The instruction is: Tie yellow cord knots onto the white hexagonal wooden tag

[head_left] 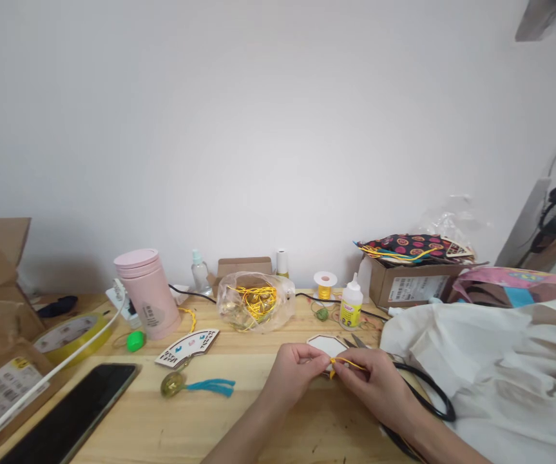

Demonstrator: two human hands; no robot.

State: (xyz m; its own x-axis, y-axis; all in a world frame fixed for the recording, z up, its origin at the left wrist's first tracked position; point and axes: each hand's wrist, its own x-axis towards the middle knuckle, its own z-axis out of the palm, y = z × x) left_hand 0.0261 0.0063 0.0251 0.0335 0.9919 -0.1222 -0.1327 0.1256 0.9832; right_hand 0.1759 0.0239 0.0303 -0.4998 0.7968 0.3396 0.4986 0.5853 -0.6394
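Low in the middle of the head view, my left hand [297, 372] and my right hand [372, 381] meet with their fingertips pinched on a yellow cord [334, 363]. A short end of it hangs below the fingers, and another strand runs along my right fingers. Just behind the cord lies a white octagonal plaque [326, 345], partly hidden by my hands. Scissors with black handles [435, 386] lie beneath and beside my right hand, blades pointing away. To the left rest a fan-shaped ornament [188, 348] and a gold bell [172, 384] with a blue tassel [212, 386].
Behind my hands stand a glue bottle [352, 304], a spool of yellow thread [325, 287] and a plastic bag of cords [257, 303]. A phone [72, 412], a pink cup [145, 296] and tape [72, 338] are leftward. White cloth [495, 374] covers the right side.
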